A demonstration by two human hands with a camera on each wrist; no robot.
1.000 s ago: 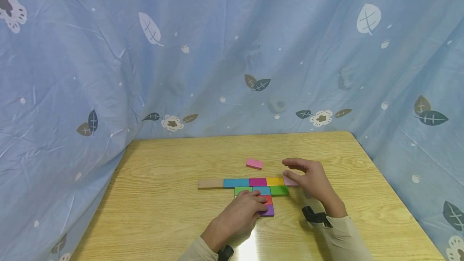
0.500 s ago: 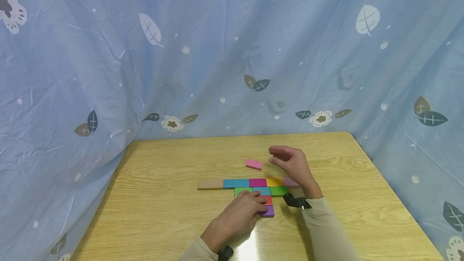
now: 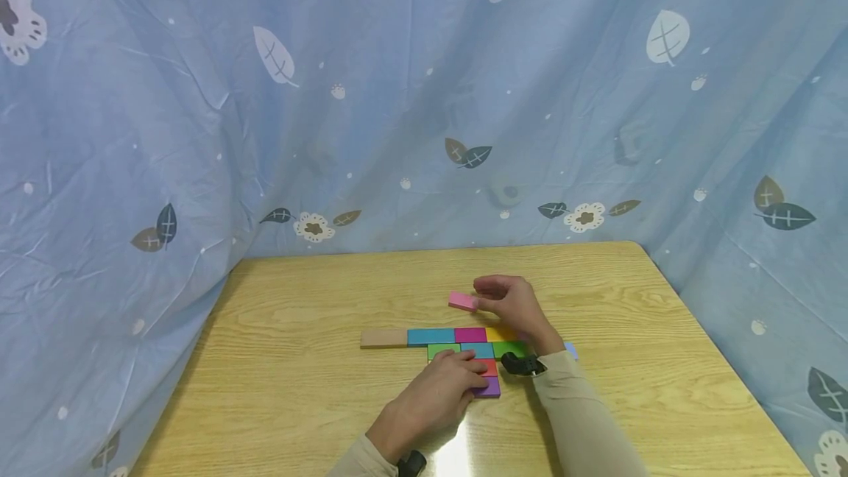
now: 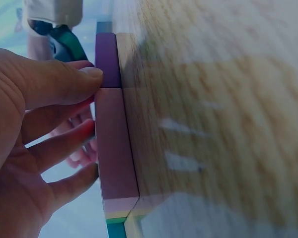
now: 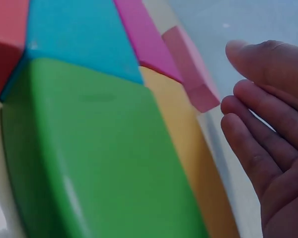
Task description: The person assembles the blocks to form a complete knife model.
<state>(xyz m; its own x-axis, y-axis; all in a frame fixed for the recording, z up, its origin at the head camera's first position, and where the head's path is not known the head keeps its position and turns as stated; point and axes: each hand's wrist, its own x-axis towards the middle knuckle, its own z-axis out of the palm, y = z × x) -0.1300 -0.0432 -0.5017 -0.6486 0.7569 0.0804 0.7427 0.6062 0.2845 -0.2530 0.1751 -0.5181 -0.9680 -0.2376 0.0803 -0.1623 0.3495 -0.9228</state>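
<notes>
Flat coloured blocks lie edge to edge on the table. A row of tan (image 3: 384, 338), blue (image 3: 430, 336), magenta (image 3: 470, 334) and yellow blocks (image 3: 500, 334) runs along the back, with green (image 3: 510, 350), red (image 3: 489, 367) and purple blocks (image 3: 487, 389) in front. My left hand (image 3: 439, 392) rests on the front blocks, thumb at the side of the purple block (image 4: 107, 62) in the left wrist view. Behind the row lies a loose pink block (image 3: 461, 301). My right hand (image 3: 513, 306) is beside its right end, fingers apart from it in the right wrist view.
The wooden table (image 3: 285, 403) extends around the blocks. A blue patterned curtain (image 3: 371, 131) hangs behind it and along both sides. A pale blue piece (image 3: 572, 350) shows beside my right sleeve, partly hidden.
My right hand has moved left from the right end of the back row to the loose pink block. My left hand has stayed in place.
</notes>
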